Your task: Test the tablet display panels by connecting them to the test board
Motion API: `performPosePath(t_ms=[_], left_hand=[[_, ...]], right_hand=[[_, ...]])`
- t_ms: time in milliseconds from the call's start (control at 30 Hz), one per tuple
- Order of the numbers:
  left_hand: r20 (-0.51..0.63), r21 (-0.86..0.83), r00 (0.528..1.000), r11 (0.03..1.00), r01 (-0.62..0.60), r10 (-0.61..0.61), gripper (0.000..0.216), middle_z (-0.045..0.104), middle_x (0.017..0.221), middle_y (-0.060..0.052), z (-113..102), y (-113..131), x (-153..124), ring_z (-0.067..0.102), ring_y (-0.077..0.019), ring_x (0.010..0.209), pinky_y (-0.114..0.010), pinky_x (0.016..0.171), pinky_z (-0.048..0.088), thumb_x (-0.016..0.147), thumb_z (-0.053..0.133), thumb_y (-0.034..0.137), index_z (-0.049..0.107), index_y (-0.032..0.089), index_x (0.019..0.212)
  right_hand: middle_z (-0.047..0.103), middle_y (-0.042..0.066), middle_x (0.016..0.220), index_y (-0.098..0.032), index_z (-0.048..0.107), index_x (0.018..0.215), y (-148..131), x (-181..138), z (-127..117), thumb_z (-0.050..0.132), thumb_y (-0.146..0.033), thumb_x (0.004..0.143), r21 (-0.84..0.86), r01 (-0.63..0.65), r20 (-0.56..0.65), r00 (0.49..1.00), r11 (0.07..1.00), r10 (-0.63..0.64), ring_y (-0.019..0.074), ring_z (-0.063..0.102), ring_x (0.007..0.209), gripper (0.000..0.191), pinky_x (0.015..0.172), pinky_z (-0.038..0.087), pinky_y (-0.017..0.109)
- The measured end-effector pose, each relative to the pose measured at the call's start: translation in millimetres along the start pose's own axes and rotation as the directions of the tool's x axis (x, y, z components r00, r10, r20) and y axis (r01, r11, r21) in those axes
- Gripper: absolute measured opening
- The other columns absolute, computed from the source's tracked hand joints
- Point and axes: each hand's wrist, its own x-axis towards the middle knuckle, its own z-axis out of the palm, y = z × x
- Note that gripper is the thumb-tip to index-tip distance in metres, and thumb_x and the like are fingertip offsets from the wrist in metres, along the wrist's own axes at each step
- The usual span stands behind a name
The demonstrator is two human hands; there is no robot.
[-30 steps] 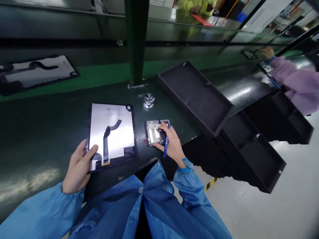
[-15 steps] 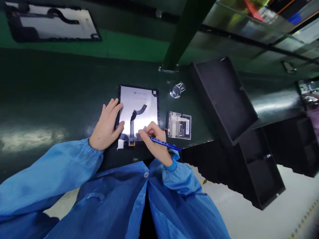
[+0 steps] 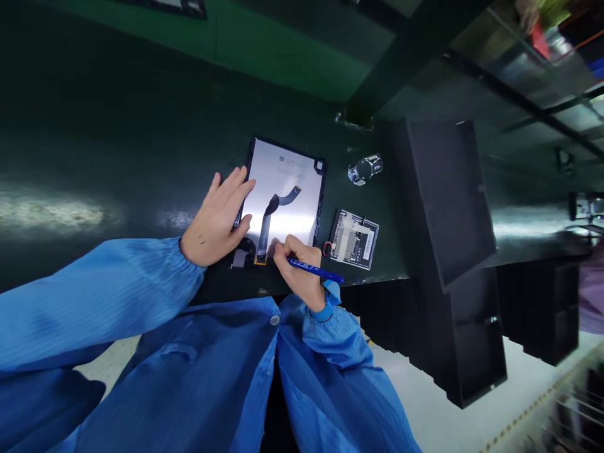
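Note:
A tablet back panel [image 3: 285,192] lies on the dark green bench, silver with a black frame. A black flex cable [image 3: 270,221] runs across it, ending low down in an orange-edged connector [image 3: 260,258]. My left hand [image 3: 217,217] rests with spread fingers on the panel's left edge. My right hand [image 3: 298,265] is shut on a blue pen [image 3: 314,270], close to the connector. The pen's tip is hidden behind my fingers. To the right lies a small circuit board [image 3: 353,239] on a black backing, untouched.
A shiny metal part [image 3: 365,168] stands beyond the panel. Black foam-lined trays [image 3: 443,201] sit along the bench's right side, over its edge. A dark green upright post [image 3: 410,56] rises behind. A person's lilac sleeve [image 3: 593,289] shows at the far right.
My right hand has left the small board and moved onto the panel's lower part with the pen. My left hand has shifted from the panel's lower corner to its left edge. The view has rotated.

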Motion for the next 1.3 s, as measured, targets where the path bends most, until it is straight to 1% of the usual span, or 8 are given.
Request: performPosePath(t_ms=[200, 300, 433, 600, 833, 967, 1167, 1300], left_hand=[[-0.021, -0.024, 1.000, 1.000, 0.008, -0.009, 0.054, 0.031, 0.159, -0.021, 1, 0, 0, 0.022, -0.0307, 0.152, -0.056, 0.123, 0.016, 0.097, 0.041, 0.027, 0.040, 0.006, 0.146], [-0.042, -0.021, 0.999, 1.000, 0.002, -0.003, 0.045, 0.040, 0.154, -0.018, -1, 6, 3, 0.026, -0.0311, 0.150, -0.054, 0.122, 0.022, 0.097, 0.044, 0.033, 0.051, 0.011, 0.137], [-0.067, 0.079, 0.998, 0.997, 0.003, 0.002, 0.038, 0.062, 0.124, -0.016, -2, 20, 15, 0.050, -0.0382, 0.127, -0.055, 0.106, 0.037, 0.088, 0.064, 0.046, 0.068, 0.016, 0.110], [-0.053, 0.176, 0.998, 0.984, -0.007, 0.017, 0.030, 0.068, 0.102, -0.014, 7, 26, 33, 0.058, -0.0365, 0.103, -0.050, 0.087, 0.042, 0.090, 0.059, 0.039, 0.072, 0.014, 0.101], [-0.114, -0.229, 0.965, 0.951, 0.207, -0.237, 0.019, 0.070, 0.079, -0.005, -2, 31, 33, 0.060, -0.0186, 0.071, -0.032, 0.068, 0.043, 0.084, 0.062, 0.030, 0.075, 0.017, 0.086], [-0.003, -0.535, 0.923, 0.780, 0.324, -0.386, 0.022, 0.069, 0.076, -0.005, -11, 41, 32, 0.058, -0.0154, 0.066, -0.028, 0.065, 0.045, 0.076, 0.072, 0.034, 0.076, 0.016, 0.088], [0.568, -0.766, 0.774, 0.165, 0.622, -0.279, 0.019, 0.069, 0.077, -0.007, -20, 40, 33, 0.063, -0.0155, 0.072, -0.025, 0.067, 0.052, 0.071, 0.080, 0.033, 0.074, 0.016, 0.074], [0.581, -0.749, 0.765, 0.188, 0.636, -0.276, 0.014, 0.071, 0.081, -0.009, -23, 35, 34, 0.065, -0.0159, 0.077, -0.023, 0.071, 0.054, 0.071, 0.081, 0.028, 0.077, 0.016, 0.077]], right_hand=[[0.031, -0.007, 0.055, -0.022, 0.032, 0.060, 5, -2, -9, 0.057, -0.036, 0.090, 0.220, -0.076, -0.170, 0.979, 0.973, 0.115, 0.0083, 0.033, 0.051, 0.042, 0.051, 0.030, 0.023], [0.048, -0.005, 0.063, -0.022, 0.049, 0.070, 4, 11, -32, 0.066, -0.042, 0.088, 0.279, -0.087, -0.224, 0.963, 0.956, 0.153, 0.0105, 0.046, 0.058, 0.032, 0.055, 0.039, 0.024], [0.065, 0.000, 0.084, -0.025, 0.063, 0.100, 12, 47, -59, 0.054, -0.045, 0.098, 0.233, -0.064, -0.131, 0.987, 0.970, 0.097, 0.0118, 0.058, 0.067, 0.022, 0.062, 0.047, 0.026], [0.067, 0.002, 0.094, -0.023, 0.060, 0.096, 34, 81, -51, 0.064, -0.036, 0.091, 0.130, 0.053, -0.008, 0.999, 0.990, -0.052, 0.0158, 0.067, 0.087, 0.014, 0.077, 0.054, 0.029], [0.068, 0.004, 0.100, -0.022, 0.055, 0.093, 29, 71, -50, 0.075, -0.038, 0.081, 0.371, -0.048, 0.187, 0.982, 0.928, -0.025, 0.0156, 0.068, 0.092, 0.029, 0.079, 0.057, 0.029], [0.066, 0.001, 0.093, -0.022, 0.049, 0.089, 22, 63, -59, 0.073, -0.036, 0.082, 0.421, -0.058, 0.165, 0.986, 0.905, -0.014, 0.0123, 0.065, 0.076, 0.028, 0.072, 0.055, 0.028], [0.063, 0.000, 0.085, -0.022, 0.048, 0.082, 20, 62, -57, 0.071, -0.034, 0.084, 0.451, 0.001, 0.093, 0.995, 0.892, -0.047, 0.0134, 0.064, 0.077, 0.026, 0.073, 0.054, 0.029], [0.065, 0.001, 0.088, -0.023, 0.046, 0.087, 17, 58, -55, 0.066, -0.037, 0.090, 0.596, 0.012, 0.061, 0.996, 0.803, -0.060, 0.0128, 0.065, 0.079, 0.025, 0.075, 0.055, 0.029]])
